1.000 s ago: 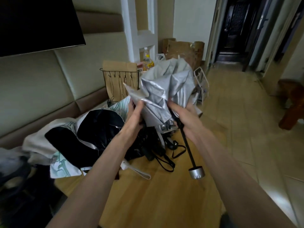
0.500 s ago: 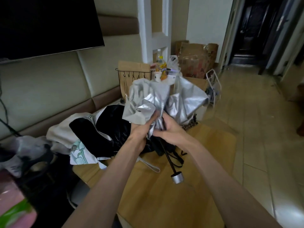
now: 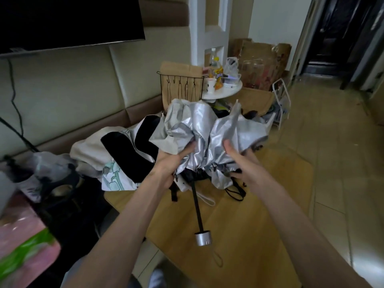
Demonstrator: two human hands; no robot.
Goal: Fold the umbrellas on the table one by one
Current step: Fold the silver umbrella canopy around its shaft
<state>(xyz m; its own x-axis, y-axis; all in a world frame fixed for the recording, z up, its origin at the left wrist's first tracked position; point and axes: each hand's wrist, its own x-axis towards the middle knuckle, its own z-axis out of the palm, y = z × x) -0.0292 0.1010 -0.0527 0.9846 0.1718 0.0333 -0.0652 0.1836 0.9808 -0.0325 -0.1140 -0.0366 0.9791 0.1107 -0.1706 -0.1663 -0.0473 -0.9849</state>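
Observation:
I hold a silver umbrella (image 3: 199, 129) above the wooden table (image 3: 259, 215), its crumpled canopy bunched upward. Its black shaft (image 3: 196, 204) hangs down to a silver handle cap (image 3: 203, 239) just over the tabletop. My left hand (image 3: 172, 163) grips the canopy's lower left folds. My right hand (image 3: 241, 163) is at the canopy's lower right, thumb raised and fingers curled under the fabric edge. Behind lies a pile of other umbrellas: a black one (image 3: 133, 150) and a white one with green print (image 3: 112, 179).
A round white side table (image 3: 228, 91) with a bottle and cup stands behind, beside a black wire hook rack (image 3: 180, 84) and cardboard boxes (image 3: 261, 59). A white wire stand (image 3: 282, 100) sits at the right. Tiled floor (image 3: 332, 163) runs rightward; a dark screen (image 3: 62, 17) hangs at upper left.
My hands have moved apart: the right one slid from the canopy's middle to its right side. The canopy spread wider and the handle hangs lower and nearer me.

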